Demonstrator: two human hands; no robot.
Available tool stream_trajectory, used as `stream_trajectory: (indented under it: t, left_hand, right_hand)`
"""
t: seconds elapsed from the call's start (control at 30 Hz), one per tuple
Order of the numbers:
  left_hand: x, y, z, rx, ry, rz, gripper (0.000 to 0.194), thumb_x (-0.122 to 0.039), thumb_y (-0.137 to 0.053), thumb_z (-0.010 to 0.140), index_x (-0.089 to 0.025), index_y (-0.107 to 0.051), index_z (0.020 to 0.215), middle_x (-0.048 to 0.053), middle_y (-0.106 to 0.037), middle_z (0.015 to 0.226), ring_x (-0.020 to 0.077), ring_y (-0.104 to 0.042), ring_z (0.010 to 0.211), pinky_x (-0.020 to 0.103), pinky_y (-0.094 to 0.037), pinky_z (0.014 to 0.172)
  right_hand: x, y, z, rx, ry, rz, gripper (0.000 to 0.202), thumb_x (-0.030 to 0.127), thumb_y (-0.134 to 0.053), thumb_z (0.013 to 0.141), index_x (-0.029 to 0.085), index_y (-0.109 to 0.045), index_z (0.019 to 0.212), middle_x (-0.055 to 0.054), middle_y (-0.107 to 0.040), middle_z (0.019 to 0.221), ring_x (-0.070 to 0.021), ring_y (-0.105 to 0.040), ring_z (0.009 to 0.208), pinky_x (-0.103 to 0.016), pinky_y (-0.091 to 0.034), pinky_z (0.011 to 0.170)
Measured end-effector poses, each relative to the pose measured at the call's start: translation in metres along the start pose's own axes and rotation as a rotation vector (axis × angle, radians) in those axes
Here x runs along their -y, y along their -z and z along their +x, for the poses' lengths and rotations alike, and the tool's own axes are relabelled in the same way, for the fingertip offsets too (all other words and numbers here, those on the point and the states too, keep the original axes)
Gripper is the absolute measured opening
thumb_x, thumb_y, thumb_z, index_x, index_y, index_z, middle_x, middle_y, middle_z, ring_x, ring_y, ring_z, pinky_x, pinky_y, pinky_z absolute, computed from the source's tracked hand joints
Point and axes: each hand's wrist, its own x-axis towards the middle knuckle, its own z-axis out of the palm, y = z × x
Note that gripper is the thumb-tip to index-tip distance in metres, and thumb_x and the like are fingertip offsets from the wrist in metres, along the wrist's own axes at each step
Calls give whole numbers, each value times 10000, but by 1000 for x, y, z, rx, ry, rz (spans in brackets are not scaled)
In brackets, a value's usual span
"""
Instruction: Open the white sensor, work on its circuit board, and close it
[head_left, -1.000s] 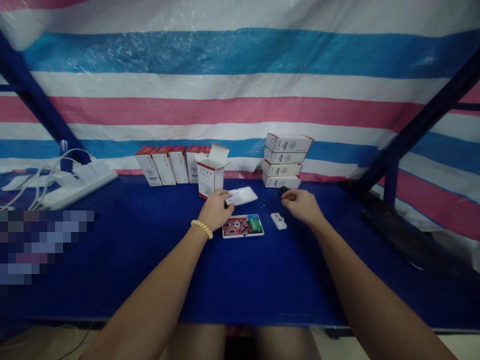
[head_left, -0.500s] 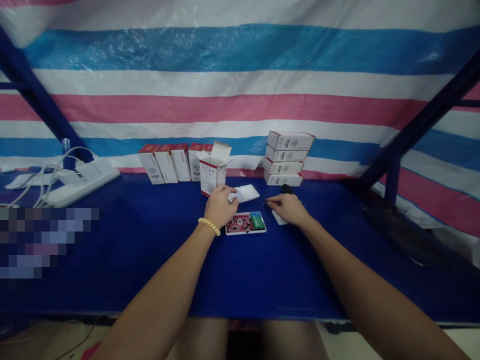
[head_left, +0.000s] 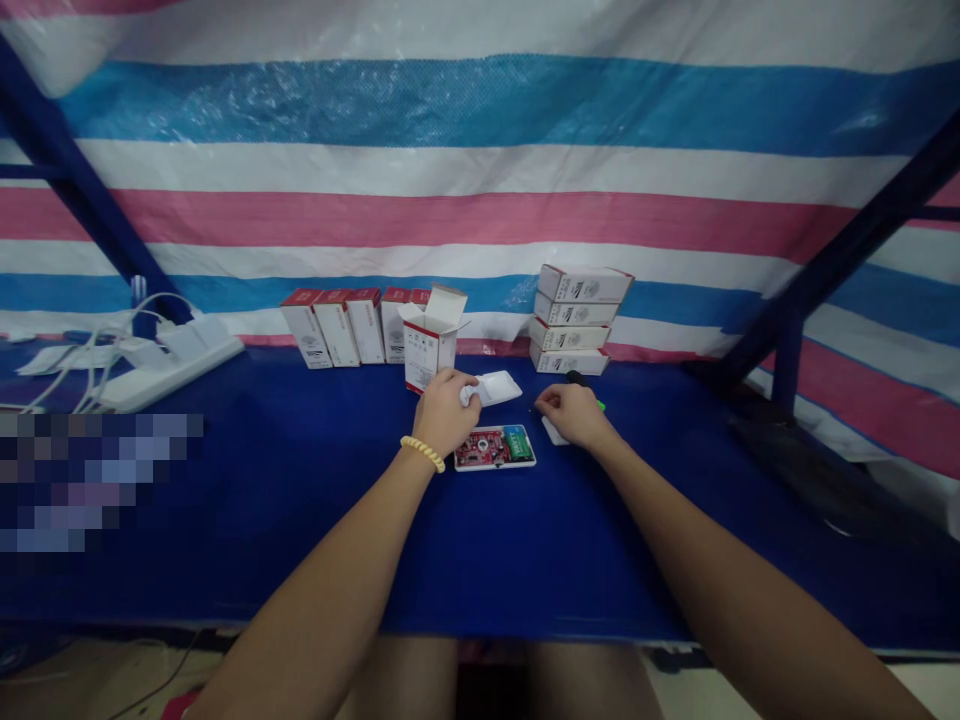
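Observation:
My left hand (head_left: 448, 408) is closed on a small white item (head_left: 469, 394), beside a white plastic cover (head_left: 500, 388) lying on the blue table. Below these lies a white case (head_left: 495, 448) with a red circuit board and a green-blue battery in it. My right hand (head_left: 571, 412) has its thumb and fingertips pinched together near the table; what they hold, if anything, is too small to make out. Under that hand is a small white piece (head_left: 553, 431). A dark tool with a green part (head_left: 601, 405) lies just behind it.
An open carton (head_left: 428, 350) stands behind my left hand. Several red-and-white boxes (head_left: 335, 330) stand to its left, and more are stacked (head_left: 574, 330) at the back right. A white power strip (head_left: 172, 372) with cables is at the left.
The fingers of my right hand have drawn in closer together, and more of the green part shows behind them. My left hand stays in almost the same place; the whole view has shifted slightly.

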Motion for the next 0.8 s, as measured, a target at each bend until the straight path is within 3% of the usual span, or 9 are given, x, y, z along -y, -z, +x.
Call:
stream_trajectory:
  t: [0.13,0.27,0.43,0.63,0.8]
  left_hand:
    - [-8,5,-2,-78,-225,-7,190,-161,-624,796,-169,-669,980,62,-630,965,207,-611,897,356,-495,814]
    - [-21,6,-7,-87,-474,-65,142,-223,-662,823,-174,-670,956,60,-662,906,204,-619,868,360,-506,796]
    - [-28,2,-12,-112,-537,-183,95,-187,-599,882,-149,-671,931,68,-702,869,174,-650,819,317,-539,765]
    - [-28,4,-14,-132,-594,-170,101,-181,-588,876,-151,-683,863,58,-711,797,161,-657,730,301,-540,695]
    - [-29,6,-17,-52,-506,-141,132,-187,-583,856,-158,-673,763,31,-672,697,135,-607,613,257,-477,578]
  right_hand:
    - [9,8,-9,-84,147,323,234,359,-565,791,159,-686,798,-34,-659,694,-136,-556,638,-280,-441,653]
    - [28,6,-26,8,255,691,340,491,-623,743,153,-646,718,3,-578,615,-99,-463,573,-253,-389,573]
    - [42,-1,-37,99,225,950,352,506,-668,713,158,-619,691,28,-524,571,-78,-413,540,-237,-346,539]
    - [41,4,-40,83,277,823,301,447,-663,733,151,-637,686,-6,-608,650,-103,-500,614,-257,-395,611]
    - [40,12,-42,137,313,601,324,434,-569,809,156,-662,674,-5,-610,604,-102,-490,559,-248,-368,564]
